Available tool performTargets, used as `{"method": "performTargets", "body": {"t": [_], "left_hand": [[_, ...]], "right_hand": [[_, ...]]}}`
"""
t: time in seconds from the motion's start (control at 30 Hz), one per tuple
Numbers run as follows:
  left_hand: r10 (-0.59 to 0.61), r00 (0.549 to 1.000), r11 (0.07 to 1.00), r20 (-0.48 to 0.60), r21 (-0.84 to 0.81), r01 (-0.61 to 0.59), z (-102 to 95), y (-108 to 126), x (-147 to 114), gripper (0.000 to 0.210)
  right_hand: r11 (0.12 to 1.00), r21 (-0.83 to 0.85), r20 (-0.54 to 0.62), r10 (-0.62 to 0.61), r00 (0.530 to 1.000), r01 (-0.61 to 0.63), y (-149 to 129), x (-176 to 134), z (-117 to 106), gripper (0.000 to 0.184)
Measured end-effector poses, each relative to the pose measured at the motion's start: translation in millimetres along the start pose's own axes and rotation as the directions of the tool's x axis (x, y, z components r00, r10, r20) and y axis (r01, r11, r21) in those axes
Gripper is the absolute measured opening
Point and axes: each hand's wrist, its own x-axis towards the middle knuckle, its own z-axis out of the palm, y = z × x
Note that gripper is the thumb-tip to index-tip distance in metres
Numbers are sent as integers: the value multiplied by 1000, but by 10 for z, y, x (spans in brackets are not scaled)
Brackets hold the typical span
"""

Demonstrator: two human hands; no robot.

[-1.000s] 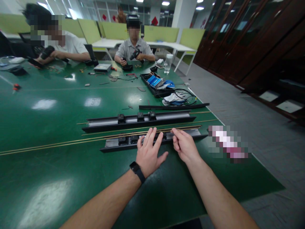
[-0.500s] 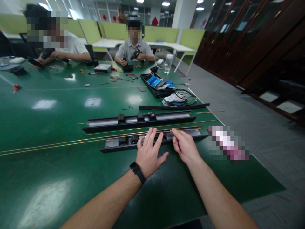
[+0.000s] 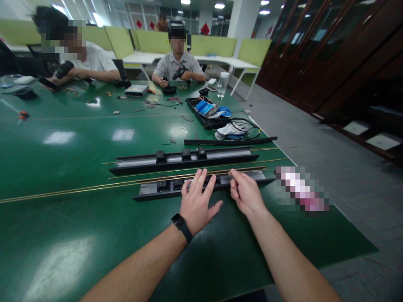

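My left hand (image 3: 197, 205), wearing a black watch, lies with fingers spread and stretched over the near black channel (image 3: 149, 189); its fingertips rest at several long, thin brass rods (image 3: 78, 189). The rods run along the channel's far side and out past the left edge of view. To the right, my right hand (image 3: 247, 193) is closed, thumb and forefinger pinched on a brass rod. Black blocks (image 3: 162, 183) sit inside the near channel, partly hidden by my left hand. Behind it lies a second black channel (image 3: 135, 162) with three black blocks in its pale trough.
Beyond the channels lie a black strip (image 3: 229, 141), gloves (image 3: 234, 129) and a black tray (image 3: 206, 121) with blue items. Two people across the green table (image 3: 94, 226) hold power drills. A clear cup (image 3: 223, 85) stands near the right table edge. A blurred pink-white object (image 3: 299, 186) lies right.
My right hand has slid slightly to the right along the rods, and a rod end now reaches a little farther right. My left hand has stayed in place.
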Motion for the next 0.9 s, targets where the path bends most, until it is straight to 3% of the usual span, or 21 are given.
{"method": "performTargets", "body": {"t": [0.23, 0.6, 0.9], "left_hand": [[8, 1000, 1000, 4, 9, -8, -10, 0, 4, 71], [2, 1000, 1000, 2, 4, -2, 9, -4, 1, 72], [6, 1000, 1000, -2, 3, -6, -2, -5, 3, 71]], "right_hand": [[997, -83, 48, 12, 999, -7, -22, -23, 23, 42], [1000, 5, -4, -6, 1000, 6, -10, 4, -3, 35], [998, -66, 41, 12, 999, -9, -30, -33, 30, 38]]}}
